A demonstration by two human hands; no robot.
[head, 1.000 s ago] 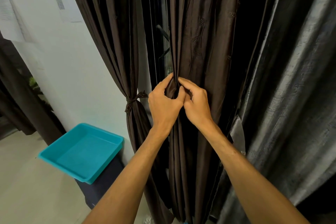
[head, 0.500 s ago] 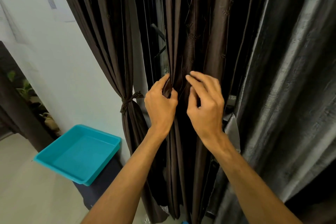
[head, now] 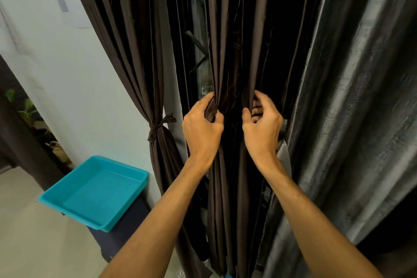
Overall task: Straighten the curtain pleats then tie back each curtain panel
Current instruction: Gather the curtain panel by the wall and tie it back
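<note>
Head view, single frame.

Largest item: a grey drape (head: 361, 119) fills the right side of the view from top to bottom, hanging loose, its sheen catching the light.

Next, the centre panel (head: 225, 29), dark brown, hangs straight down the middle of the frame in narrow vertical pleats, just left of the grey drape. I see no tie around it.

The left panel (head: 126, 40), same brown fabric, hangs against the pale wall (head: 74, 79) and is gathered in at mid-height. Between the two brown panels I see a window grille (head: 194, 36).

A teal tray (head: 94, 189) sits low at the left, on something dark, above a light floor (head: 27, 244).

Both forearms reach up from the bottom edge. My left hand (head: 202, 130) grips a bunched fold on the centre panel's left edge, thumb pressed over the cloth and fingers wrapped behind it. My right hand (head: 262, 128) is beside it at the same height, apart from it, with a strip of pleats between them; its fingers are curled round a pleat on the panel's right side, thumb tip against the fabric.

Smallest: the tie-back (head: 158, 127), a brown strip knotted round the left panel's waist, ends sticking out to the right.
</note>
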